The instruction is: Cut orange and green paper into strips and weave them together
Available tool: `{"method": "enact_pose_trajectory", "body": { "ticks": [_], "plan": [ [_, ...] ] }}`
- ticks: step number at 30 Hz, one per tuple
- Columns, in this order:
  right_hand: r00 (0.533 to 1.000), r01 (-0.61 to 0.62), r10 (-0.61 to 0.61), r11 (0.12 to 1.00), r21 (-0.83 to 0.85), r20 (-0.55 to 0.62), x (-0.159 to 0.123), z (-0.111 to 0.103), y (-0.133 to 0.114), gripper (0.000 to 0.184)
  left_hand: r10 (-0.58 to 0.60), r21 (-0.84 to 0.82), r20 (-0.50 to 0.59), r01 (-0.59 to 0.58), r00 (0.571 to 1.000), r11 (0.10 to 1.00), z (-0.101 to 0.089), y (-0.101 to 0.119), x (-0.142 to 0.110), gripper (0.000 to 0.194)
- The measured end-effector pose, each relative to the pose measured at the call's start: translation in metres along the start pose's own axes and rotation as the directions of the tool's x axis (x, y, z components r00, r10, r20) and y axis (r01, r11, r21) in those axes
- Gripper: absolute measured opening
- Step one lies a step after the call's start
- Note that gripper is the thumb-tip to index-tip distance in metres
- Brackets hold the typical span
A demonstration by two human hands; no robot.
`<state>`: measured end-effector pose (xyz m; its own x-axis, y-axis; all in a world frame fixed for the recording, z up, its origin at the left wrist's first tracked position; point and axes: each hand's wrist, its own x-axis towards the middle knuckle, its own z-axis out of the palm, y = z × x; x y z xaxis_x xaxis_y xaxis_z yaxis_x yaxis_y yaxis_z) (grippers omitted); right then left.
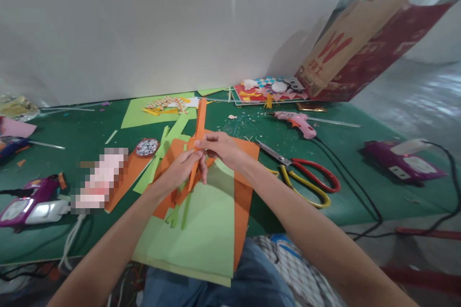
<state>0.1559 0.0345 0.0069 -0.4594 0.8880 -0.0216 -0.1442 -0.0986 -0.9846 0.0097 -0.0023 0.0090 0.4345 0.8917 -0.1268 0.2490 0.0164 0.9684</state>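
Through my feed I see the left hand (188,163) and the right hand (219,147) both pinched closed on an orange paper strip (200,117), over a pale green sheet (212,230).

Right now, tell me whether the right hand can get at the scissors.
Likely yes: the scissors lie on the green table beside the right forearm, with nothing seen on top. The right hand is pinching an orange strip, though, and would probably have to release it first.
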Motion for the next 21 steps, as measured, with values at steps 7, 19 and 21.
{"method": "enact_pose_trajectory", "body": {
  "ticks": [7, 19, 21],
  "plan": [
    [0.996, 0.055, -0.053, 0.998, 0.029, -0.078, 0.0001, -0.0014, -0.0020, 0.039, -0.008, 0.014, 0.015, 0.008, 1.000, 1.000, 0.0001, -0.0006, -0.0003, 0.035],
    [0.994, 0.056, -0.053, 0.998, 0.034, -0.099, 0.0024, -0.0073, -0.0035, 0.038, -0.009, 0.036, 0.026, 0.008, 1.000, 0.999, 0.0046, -0.0011, 0.0018, 0.046],
    [0.995, 0.036, -0.032, 0.998, 0.044, -0.096, 0.0024, -0.0063, -0.0046, 0.039, -0.007, 0.038, 0.011, 0.006, 1.000, 0.999, 0.0060, 0.0014, -0.0006, 0.045]
  ]
}}
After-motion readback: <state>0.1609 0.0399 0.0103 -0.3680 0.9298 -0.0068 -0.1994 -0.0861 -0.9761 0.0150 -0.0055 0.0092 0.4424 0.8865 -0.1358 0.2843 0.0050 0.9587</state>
